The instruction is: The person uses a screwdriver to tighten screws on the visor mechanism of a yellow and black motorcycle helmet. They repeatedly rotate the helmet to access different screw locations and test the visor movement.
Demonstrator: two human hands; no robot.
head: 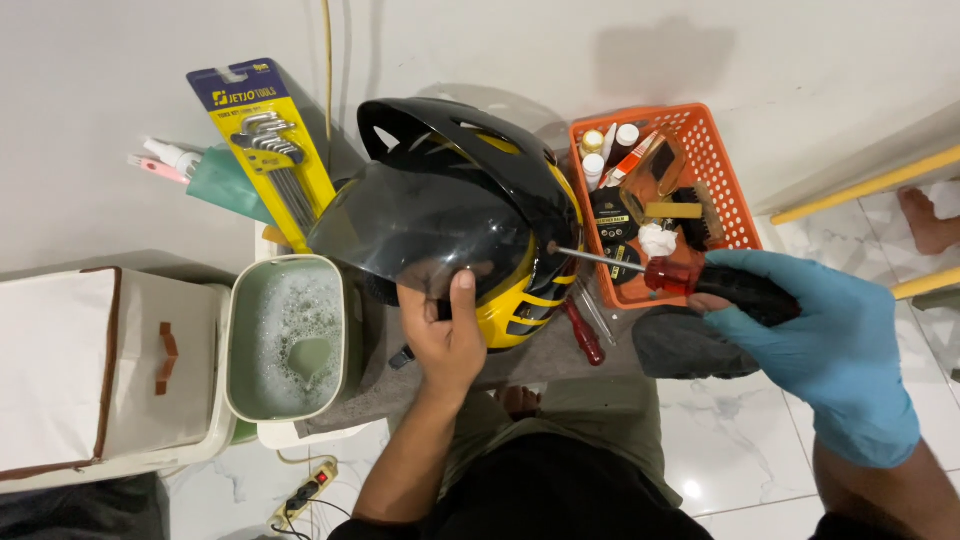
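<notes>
steadying the black-and-yellow helmet (480,215) on the grey mat (560,355) w/ the bare left hand (445,335), fingers clasped on the lower edge of the dark visor (420,225), thumb up on its face. gloved right hand (815,335) is clenched around a red-and-black screwdriver (690,278), tip at the visor's side pivot screw. risk, my read: tip could slip off the screw and scratch the visor, since the helmet's rounded shell may rock; soapy tub (290,335) sits close on the left, orange basket (700,160) just behind the driver.

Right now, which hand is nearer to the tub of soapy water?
Left. The left hand holds the helmet just right of the soapy tub; the gloved right hand grips a screwdriver far across.
</notes>
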